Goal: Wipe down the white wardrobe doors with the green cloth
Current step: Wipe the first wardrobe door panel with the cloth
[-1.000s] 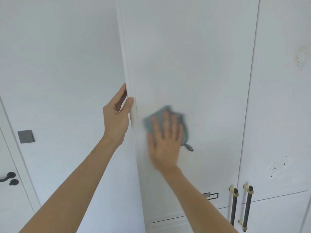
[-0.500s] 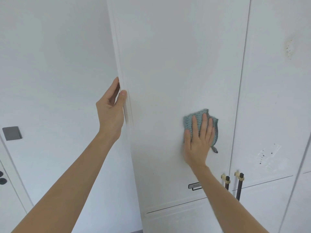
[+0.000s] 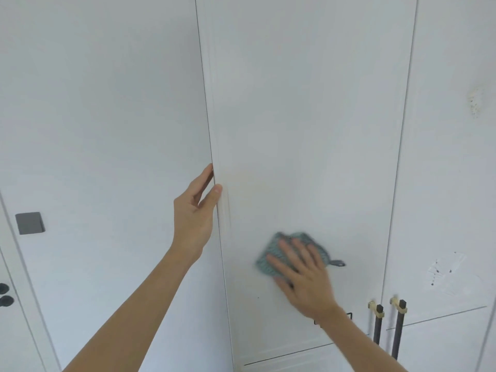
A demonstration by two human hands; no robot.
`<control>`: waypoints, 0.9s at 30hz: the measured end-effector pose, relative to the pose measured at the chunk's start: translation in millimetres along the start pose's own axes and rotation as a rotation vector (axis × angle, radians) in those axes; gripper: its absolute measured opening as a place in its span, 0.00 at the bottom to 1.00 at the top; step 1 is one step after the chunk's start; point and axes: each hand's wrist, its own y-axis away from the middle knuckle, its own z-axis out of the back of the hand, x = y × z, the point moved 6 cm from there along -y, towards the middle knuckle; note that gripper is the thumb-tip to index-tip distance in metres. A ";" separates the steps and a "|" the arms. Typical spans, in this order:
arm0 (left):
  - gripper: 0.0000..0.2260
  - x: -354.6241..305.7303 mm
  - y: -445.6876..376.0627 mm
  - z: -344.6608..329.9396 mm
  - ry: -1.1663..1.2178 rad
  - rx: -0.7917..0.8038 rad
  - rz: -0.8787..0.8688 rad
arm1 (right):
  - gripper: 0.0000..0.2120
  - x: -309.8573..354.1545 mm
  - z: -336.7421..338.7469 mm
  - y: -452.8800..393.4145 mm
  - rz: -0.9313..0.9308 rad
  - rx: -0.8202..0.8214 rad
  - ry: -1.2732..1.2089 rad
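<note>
The tall white wardrobe door point(image 3: 308, 124) fills the middle of the view. My right hand point(image 3: 303, 275) presses the green cloth point(image 3: 271, 253) flat against its lower half, fingers spread over the cloth; a small dark loop hangs from the cloth's right side. My left hand point(image 3: 194, 210) clasps the door's left edge at mid height, thumb on the front face and fingers behind the edge. A second white door point(image 3: 451, 170) stands to the right, with a yellowish stain high up and dark specks lower down.
Two black and brass bar handles point(image 3: 387, 326) sit where the two doors meet, low on the right. A white wall with a grey switch plate point(image 3: 29, 222) is at the left, and dark knobs point(image 3: 5, 295) of a room door are at the far left edge.
My right hand swept the cloth from the door's left side to the right, then back left and lower. My left hand has stayed on the door's edge.
</note>
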 end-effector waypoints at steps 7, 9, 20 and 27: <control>0.18 -1.7 11.1 -4.3 -0.019 -0.063 -0.024 | 0.30 -93.5 50.0 -73.9 -1.131 -0.444 -0.206; 0.18 -3.0 10.8 -4.3 -0.048 -0.059 -0.045 | 0.29 -74.7 52.5 -102.2 -1.187 -0.516 -0.171; 0.18 14.1 13.4 -14.8 -0.091 -0.157 -0.094 | 0.24 -80.9 29.4 3.1 -0.176 0.011 0.057; 0.18 15.4 12.7 -15.0 -0.059 -0.150 -0.082 | 0.28 -127.5 77.2 -114.2 -0.893 -0.309 -0.111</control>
